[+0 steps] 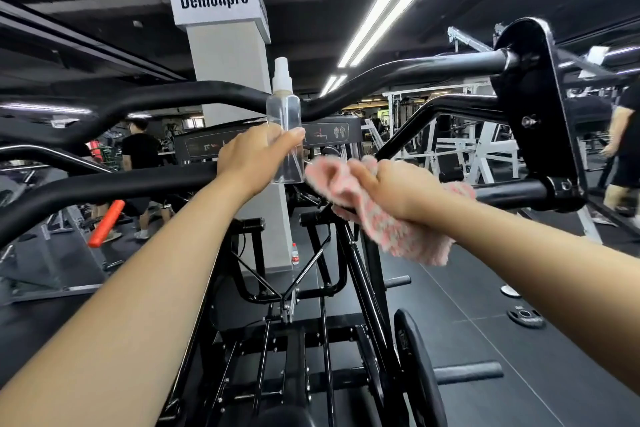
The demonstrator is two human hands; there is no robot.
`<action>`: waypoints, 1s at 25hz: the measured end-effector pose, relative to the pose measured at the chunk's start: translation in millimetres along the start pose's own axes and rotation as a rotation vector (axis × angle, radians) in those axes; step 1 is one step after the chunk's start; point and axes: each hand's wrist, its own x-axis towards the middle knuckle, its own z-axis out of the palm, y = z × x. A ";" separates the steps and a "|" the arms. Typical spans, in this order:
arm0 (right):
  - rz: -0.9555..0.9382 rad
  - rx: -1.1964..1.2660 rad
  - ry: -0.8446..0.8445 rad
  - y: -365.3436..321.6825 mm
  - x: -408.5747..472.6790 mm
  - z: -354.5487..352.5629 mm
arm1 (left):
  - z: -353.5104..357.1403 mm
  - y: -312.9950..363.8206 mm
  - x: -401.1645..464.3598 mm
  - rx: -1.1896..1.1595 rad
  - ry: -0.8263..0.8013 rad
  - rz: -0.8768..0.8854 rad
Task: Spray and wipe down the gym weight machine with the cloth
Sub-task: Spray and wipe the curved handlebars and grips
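My left hand (254, 158) grips a clear plastic spray bottle (284, 121) upright, its white nozzle pointing up in front of the machine's upper bar. My right hand (388, 185) holds a bunched pink and white cloth (398, 229) against the lower black handlebar (512, 192) of the weight machine. Part of the cloth hangs below the bar and looks blurred. The black machine frame (304, 288) spreads out beneath both arms, with a weight plate (419, 367) on its right side.
A grey pillar (228, 55) with a white sign stands behind the machine. A small bottle (295, 253) sits on the floor at its base. Other people stand at the left (138, 156) and far right (623, 149). A loose plate (524, 317) lies on the floor.
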 end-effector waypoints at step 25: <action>-0.192 -0.163 0.170 -103.6 55.7 18.0 | -40.4 -42.2 4.6 -0.416 -0.111 -0.192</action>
